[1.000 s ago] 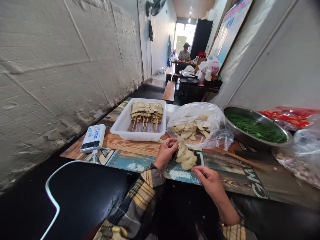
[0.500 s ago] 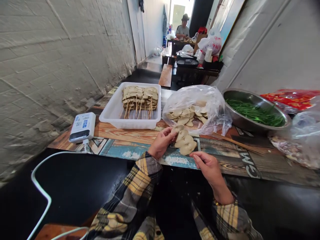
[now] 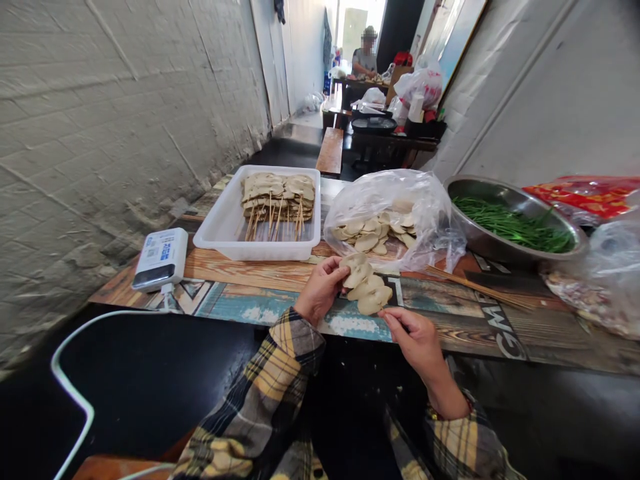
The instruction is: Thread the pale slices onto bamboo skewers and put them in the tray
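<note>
A skewer of several pale round slices (image 3: pixel 367 287) hangs just above the table edge between my hands. My left hand (image 3: pixel 317 290) pinches the top slice at the skewer's far end. Closed fingers of my right hand (image 3: pixel 415 333) grip the stick's near end, below the lowest slice. A clear plastic bag (image 3: pixel 395 217) of loose slices lies just beyond the skewer. To its left a white tray (image 3: pixel 225 230) holds finished skewers (image 3: pixel 277 197) stacked side by side.
A white power bank (image 3: pixel 160 259) with a white cable lies at the table's left end by the brick wall. A steel bowl (image 3: pixel 510 223) of green stalks and more bags stand at the right. Loose sticks (image 3: pixel 475 285) lie near the bag. A person sits far down the corridor.
The view has tipped downward, so everything sits higher in frame. My left hand has shifted its pinch along the top slices; the right hand keeps its grip on the stick.
</note>
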Demonstrator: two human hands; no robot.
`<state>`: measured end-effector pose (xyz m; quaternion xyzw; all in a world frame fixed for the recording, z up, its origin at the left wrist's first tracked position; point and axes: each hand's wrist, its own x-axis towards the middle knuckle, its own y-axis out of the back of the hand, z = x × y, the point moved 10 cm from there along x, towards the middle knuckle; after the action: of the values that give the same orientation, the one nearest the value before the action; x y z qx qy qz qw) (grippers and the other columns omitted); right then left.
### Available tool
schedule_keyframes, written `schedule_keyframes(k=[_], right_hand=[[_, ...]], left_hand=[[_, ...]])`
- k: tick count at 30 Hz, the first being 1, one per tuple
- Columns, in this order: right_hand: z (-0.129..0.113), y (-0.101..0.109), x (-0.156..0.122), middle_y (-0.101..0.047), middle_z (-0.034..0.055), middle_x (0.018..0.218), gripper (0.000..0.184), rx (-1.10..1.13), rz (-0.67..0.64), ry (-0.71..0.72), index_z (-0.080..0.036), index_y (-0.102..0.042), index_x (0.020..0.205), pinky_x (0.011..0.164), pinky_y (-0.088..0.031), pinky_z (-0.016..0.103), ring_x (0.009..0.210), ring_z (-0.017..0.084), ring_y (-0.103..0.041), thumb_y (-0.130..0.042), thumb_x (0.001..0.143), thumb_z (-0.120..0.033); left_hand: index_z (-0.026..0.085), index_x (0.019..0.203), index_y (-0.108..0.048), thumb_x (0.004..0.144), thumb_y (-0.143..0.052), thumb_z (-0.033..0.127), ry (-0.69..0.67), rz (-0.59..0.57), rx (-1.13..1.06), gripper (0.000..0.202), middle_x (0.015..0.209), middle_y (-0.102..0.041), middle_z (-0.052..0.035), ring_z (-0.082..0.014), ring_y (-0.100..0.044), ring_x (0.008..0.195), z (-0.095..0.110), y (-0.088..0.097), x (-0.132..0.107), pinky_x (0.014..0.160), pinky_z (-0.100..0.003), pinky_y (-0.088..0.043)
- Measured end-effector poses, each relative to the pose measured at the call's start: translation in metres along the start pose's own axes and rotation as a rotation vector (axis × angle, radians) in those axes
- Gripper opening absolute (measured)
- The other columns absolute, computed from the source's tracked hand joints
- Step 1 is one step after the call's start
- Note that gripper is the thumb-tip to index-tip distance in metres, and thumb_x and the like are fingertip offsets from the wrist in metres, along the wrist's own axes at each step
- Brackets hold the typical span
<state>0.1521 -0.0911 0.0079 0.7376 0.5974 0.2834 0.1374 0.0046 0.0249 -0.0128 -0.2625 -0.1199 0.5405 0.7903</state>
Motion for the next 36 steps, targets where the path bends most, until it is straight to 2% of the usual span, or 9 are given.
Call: schedule_keyframes(k=[5,9,15,18,28,33,36], right_hand=[[-0.0018,-0.0013,0.0002,-0.069,0.0036,0.063,0.030,-0.016,0.019,0.014,-0.019,-0.074,0.086,0.052,-0.046,0.024,0.055,0.016,-0.061,-0.052,0.089,-0.039],[-0.0019,-0.0033,0.0002,-0.071,0.0047,0.066,0.030,-0.021,0.020,0.019,-0.019,-0.074,0.086,0.053,-0.047,0.025,0.058,0.018,-0.064,-0.052,0.090,-0.038],[-0.0032,-0.0032,-0.0007,-0.072,0.0048,0.070,0.028,-0.032,0.033,0.033,-0.020,-0.074,0.085,0.055,-0.049,0.026,0.059,0.018,-0.065,-0.052,0.090,-0.037],[-0.0051,-0.0018,-0.0009,-0.073,0.0047,0.069,0.028,-0.030,0.047,0.037,-0.021,-0.074,0.084,0.057,-0.050,0.027,0.059,0.019,-0.066,-0.052,0.090,-0.037],[-0.0071,-0.0029,-0.0033,-0.077,0.0060,0.085,0.023,-0.050,0.063,0.098,-0.021,-0.073,0.088,0.071,-0.054,0.030,0.077,0.021,-0.071,-0.053,0.091,-0.033],[-0.0075,-0.0024,-0.0052,-0.077,0.0064,0.085,0.025,-0.078,0.108,0.106,-0.022,-0.074,0.088,0.072,-0.055,0.032,0.077,0.022,-0.072,-0.052,0.092,-0.035],[-0.0066,-0.0023,-0.0050,-0.077,0.0066,0.086,0.025,-0.069,0.104,0.096,-0.022,-0.074,0.088,0.072,-0.054,0.032,0.077,0.022,-0.071,-0.052,0.091,-0.035]], left_hand=[[0.014,0.074,-0.056,0.065,-0.078,0.029,0.015,-0.006,-0.035,0.028,0.059,-0.054,0.0047,-0.0040,-0.045,0.042,0.0007,-0.0009,-0.0002,0.039,-0.016,-0.033],[0.014,0.075,-0.056,0.064,-0.080,0.030,0.050,-0.017,-0.049,0.031,0.062,-0.058,0.0026,-0.0062,-0.051,0.045,-0.0021,-0.0013,0.0001,0.038,-0.016,-0.033],[0.013,0.079,-0.063,0.063,-0.081,0.030,0.024,-0.004,-0.045,0.029,0.072,-0.063,0.0006,-0.0073,-0.055,0.057,-0.0025,-0.0009,0.0011,0.052,-0.018,-0.043],[0.013,0.078,-0.065,0.062,-0.082,0.029,0.014,0.005,-0.057,0.029,0.073,-0.064,0.0004,-0.0079,-0.056,0.062,-0.0021,0.0000,0.0014,0.058,-0.018,-0.044],[0.013,0.085,-0.065,0.062,-0.082,0.028,0.029,0.038,-0.118,0.032,0.079,-0.065,-0.0011,-0.0092,-0.058,0.064,-0.0036,0.0049,0.0021,0.060,-0.020,-0.046],[0.013,0.080,-0.066,0.065,-0.080,0.034,0.042,0.024,-0.135,0.029,0.071,-0.063,0.0001,-0.0082,-0.055,0.059,-0.0045,0.0014,0.0013,0.055,-0.019,-0.043],[0.014,0.076,-0.067,0.066,-0.080,0.037,0.015,0.008,-0.153,0.029,0.071,-0.064,-0.0014,-0.0107,-0.057,0.066,-0.0017,-0.0024,0.0012,0.063,-0.021,-0.046]])
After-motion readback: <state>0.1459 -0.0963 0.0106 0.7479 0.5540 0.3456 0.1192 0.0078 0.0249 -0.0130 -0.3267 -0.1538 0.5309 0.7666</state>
